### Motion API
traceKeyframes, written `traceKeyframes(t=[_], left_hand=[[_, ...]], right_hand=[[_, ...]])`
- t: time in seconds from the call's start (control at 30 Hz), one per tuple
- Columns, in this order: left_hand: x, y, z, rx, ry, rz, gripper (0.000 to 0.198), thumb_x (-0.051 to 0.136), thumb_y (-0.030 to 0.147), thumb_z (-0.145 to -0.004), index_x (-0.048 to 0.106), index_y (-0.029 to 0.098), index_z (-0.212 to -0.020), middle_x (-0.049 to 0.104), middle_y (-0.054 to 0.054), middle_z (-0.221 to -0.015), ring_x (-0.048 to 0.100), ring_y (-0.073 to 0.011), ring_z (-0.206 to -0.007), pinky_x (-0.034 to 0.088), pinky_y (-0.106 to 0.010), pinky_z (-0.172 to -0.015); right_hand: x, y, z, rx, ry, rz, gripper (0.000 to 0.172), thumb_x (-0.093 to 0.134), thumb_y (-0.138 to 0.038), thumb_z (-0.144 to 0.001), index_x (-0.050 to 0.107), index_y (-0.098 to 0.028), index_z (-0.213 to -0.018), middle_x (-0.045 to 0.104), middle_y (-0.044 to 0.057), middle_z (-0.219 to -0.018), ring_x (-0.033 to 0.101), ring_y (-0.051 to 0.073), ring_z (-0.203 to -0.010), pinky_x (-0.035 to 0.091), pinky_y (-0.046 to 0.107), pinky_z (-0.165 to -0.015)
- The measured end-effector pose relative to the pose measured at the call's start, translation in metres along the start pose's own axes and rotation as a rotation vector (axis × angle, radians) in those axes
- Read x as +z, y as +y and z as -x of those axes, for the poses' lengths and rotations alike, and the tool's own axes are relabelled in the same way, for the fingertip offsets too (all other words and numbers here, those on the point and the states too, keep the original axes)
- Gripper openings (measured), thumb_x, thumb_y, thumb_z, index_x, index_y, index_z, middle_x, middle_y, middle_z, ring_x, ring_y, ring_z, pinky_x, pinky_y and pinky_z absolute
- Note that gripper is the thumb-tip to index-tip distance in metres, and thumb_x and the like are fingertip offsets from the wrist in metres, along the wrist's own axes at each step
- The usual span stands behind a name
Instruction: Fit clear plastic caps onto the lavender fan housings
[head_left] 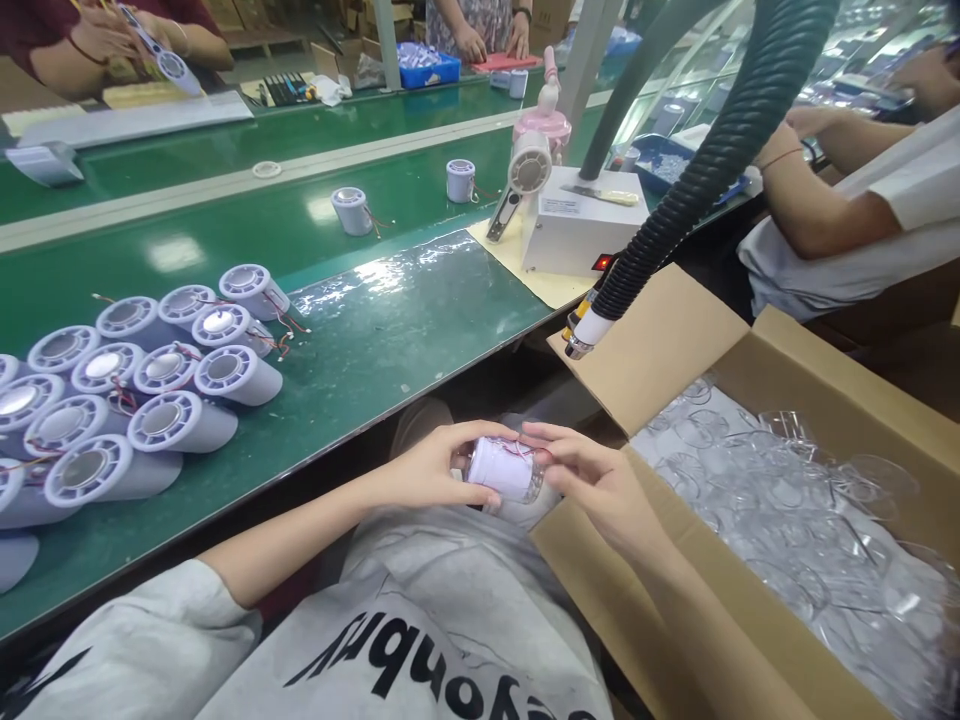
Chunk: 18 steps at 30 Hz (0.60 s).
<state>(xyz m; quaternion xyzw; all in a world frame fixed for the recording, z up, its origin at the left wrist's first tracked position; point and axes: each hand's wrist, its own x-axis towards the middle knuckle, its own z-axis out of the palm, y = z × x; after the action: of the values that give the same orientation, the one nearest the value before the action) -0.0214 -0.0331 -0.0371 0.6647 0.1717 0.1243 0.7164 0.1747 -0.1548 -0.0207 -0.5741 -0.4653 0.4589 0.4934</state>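
Above my lap, my left hand [457,466] is wrapped round a pale lavender cylindrical fan housing [504,468], which lies tilted on its side. Thin red and white wires run over its upper side, and its right end looks clear. The fingers of my right hand [592,475] are closed on that right end, by the wires; the fingertips partly hide the spot. To the left on the green bench, similar fan housings [169,420] stand in a close group, several with red wires hanging out.
An open cardboard box [600,590] of clear plastic parts [780,510] is at my right. A black flexible hose [697,160] hangs above it. A white box-shaped device [577,225] stands on the green bench [390,340], with a handheld fan [525,170] against it. Other people work around the bench.
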Motion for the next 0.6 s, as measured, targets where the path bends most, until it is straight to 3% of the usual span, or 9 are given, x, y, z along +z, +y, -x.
traceKeyframes(t=[0.1, 0.23, 0.37, 0.6], left_hand=[[0.004, 0.0, 0.003, -0.078, 0.054, 0.195, 0.063, 0.083, 0.029, -0.07, 0.058, 0.023, -0.127, 0.06, -0.011, -0.129, 0.063, -0.0212, -0.106, 0.054, -0.034, -0.087], [0.004, -0.002, 0.005, -0.076, 0.018, 0.236, 0.068, 0.083, 0.028, -0.07, 0.056, 0.025, -0.132, 0.059, -0.011, -0.131, 0.064, -0.0219, -0.107, 0.055, -0.031, -0.084], [0.0, 0.005, 0.006, -0.025, -0.029, 0.107, 0.075, 0.084, 0.024, -0.068, 0.053, 0.028, -0.137, 0.055, -0.012, -0.141, 0.062, -0.0262, -0.116, 0.055, -0.034, -0.089], [0.0, 0.013, 0.008, 0.077, -0.006, -0.022, 0.076, 0.085, 0.021, -0.068, 0.054, 0.032, -0.136, 0.055, -0.008, -0.142, 0.058, -0.0249, -0.124, 0.049, -0.036, -0.102]], right_hand=[[-0.001, 0.001, 0.006, -0.171, -0.061, 0.26, 0.032, 0.078, -0.032, -0.081, 0.071, -0.028, -0.111, 0.057, 0.007, -0.139, 0.054, 0.032, -0.127, 0.045, 0.05, -0.108], [-0.002, 0.002, 0.013, -0.247, -0.085, 0.345, 0.031, 0.072, -0.026, -0.087, 0.064, -0.027, -0.117, 0.057, 0.007, -0.139, 0.057, 0.03, -0.124, 0.051, 0.047, -0.102], [-0.006, -0.001, 0.016, -0.161, -0.108, 0.241, 0.037, 0.072, -0.027, -0.087, 0.059, -0.028, -0.122, 0.061, 0.007, -0.131, 0.065, 0.026, -0.109, 0.057, 0.042, -0.092], [-0.007, -0.007, 0.017, 0.071, -0.149, 0.026, 0.039, 0.07, -0.028, -0.087, 0.055, -0.03, -0.123, 0.062, 0.004, -0.12, 0.063, 0.025, -0.109, 0.057, 0.037, -0.088]])
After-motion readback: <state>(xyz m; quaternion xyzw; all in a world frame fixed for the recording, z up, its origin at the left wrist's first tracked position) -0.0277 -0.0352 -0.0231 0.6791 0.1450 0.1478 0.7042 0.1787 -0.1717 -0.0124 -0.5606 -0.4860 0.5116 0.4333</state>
